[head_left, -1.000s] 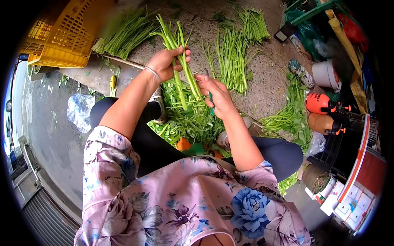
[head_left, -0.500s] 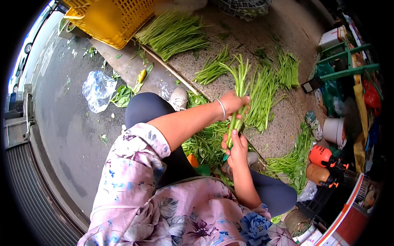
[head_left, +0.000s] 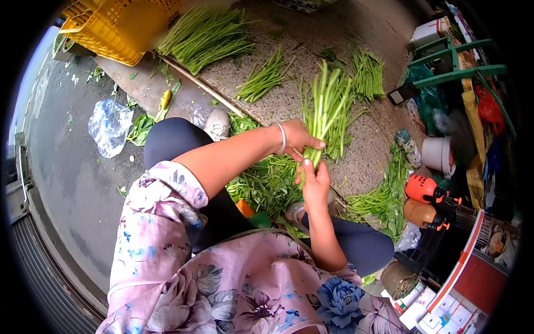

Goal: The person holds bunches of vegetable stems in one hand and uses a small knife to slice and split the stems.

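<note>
A bunch of long green vegetable stems (head_left: 321,108) stands between my hands, its tips fanning away from me. My left hand (head_left: 300,137), with a pale bangle at the wrist, grips the bunch around its lower half, thumb across the stems. Just below it, my right hand (head_left: 315,183) is closed on the lower end, thumb pressed along the front. Right behind the bunch, more loose stems (head_left: 339,125) lie on the speckled ground. Under my hands and between my legs is a pile of leafy greens (head_left: 270,183).
A yellow plastic crate (head_left: 103,39) stands at upper left beside a large heap of stems (head_left: 208,39). Smaller stem piles (head_left: 264,78) lie ahead. On the right are leafy stems (head_left: 384,200), spray bottles (head_left: 421,188), a white bucket (head_left: 438,155) and a green frame (head_left: 461,75).
The whole view has shifted, with the scene moving left. My left hand has come lower and closer to my right hand, and the held stems now spread wider at the top.
</note>
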`<act>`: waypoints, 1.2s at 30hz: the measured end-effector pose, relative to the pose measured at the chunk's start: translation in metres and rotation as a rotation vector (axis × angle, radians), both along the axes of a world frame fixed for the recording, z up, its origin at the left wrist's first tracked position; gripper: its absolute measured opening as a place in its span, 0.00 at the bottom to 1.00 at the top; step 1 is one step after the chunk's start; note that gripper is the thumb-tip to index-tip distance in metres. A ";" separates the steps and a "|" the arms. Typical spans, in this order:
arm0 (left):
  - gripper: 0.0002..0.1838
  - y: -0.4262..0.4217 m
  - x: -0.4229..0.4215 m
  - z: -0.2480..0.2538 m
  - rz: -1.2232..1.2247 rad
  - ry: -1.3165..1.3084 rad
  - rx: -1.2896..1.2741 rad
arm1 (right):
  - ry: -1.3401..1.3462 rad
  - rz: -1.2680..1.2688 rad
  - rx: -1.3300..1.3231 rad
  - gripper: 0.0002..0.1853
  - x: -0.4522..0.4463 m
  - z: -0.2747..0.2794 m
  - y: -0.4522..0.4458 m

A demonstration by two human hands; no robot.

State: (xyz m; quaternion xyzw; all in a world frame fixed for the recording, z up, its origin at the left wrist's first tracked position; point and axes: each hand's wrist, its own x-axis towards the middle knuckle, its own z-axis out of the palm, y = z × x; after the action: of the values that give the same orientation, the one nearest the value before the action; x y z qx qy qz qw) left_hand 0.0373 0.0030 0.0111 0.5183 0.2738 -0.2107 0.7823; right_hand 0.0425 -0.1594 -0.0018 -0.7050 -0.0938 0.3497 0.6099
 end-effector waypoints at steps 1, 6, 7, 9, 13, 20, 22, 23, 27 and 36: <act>0.35 0.002 -0.001 -0.002 -0.020 0.000 -0.051 | -0.009 0.021 0.015 0.08 -0.001 -0.004 -0.001; 0.19 0.007 -0.006 0.001 0.018 0.016 -0.153 | -0.105 0.086 -0.017 0.11 -0.001 0.002 -0.002; 0.19 0.008 -0.007 -0.003 0.011 0.014 -0.156 | -0.106 0.092 -0.022 0.12 -0.001 0.003 -0.002; 0.19 0.008 -0.009 -0.005 0.028 -0.037 -0.195 | -0.115 0.087 -0.038 0.13 0.000 0.005 -0.004; 0.17 0.011 -0.013 0.003 0.068 -0.120 -0.273 | -0.048 0.115 -0.044 0.14 0.008 0.010 -0.004; 0.15 0.017 -0.013 0.013 0.244 -0.210 -0.333 | -0.011 -0.024 0.214 0.20 0.015 0.032 0.003; 0.12 0.021 -0.011 0.014 0.365 -0.286 -0.367 | 0.160 -0.233 0.241 0.20 0.024 0.027 -0.002; 0.12 0.023 -0.010 0.015 0.354 -0.293 -0.368 | 0.340 -0.436 0.269 0.20 0.029 0.020 -0.004; 0.12 0.017 -0.010 0.019 0.487 -0.292 -0.373 | 0.451 -0.661 0.411 0.19 0.045 -0.003 0.004; 0.14 0.014 -0.008 0.015 0.606 -0.305 -0.365 | 0.489 -0.578 0.507 0.16 0.064 0.011 0.052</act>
State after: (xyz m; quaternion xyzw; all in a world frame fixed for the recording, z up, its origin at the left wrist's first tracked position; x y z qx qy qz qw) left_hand 0.0295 0.0167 0.0265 0.2914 0.2529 0.0641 0.9203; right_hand 0.1067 -0.1072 0.0090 -0.4272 0.1711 0.2874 0.8400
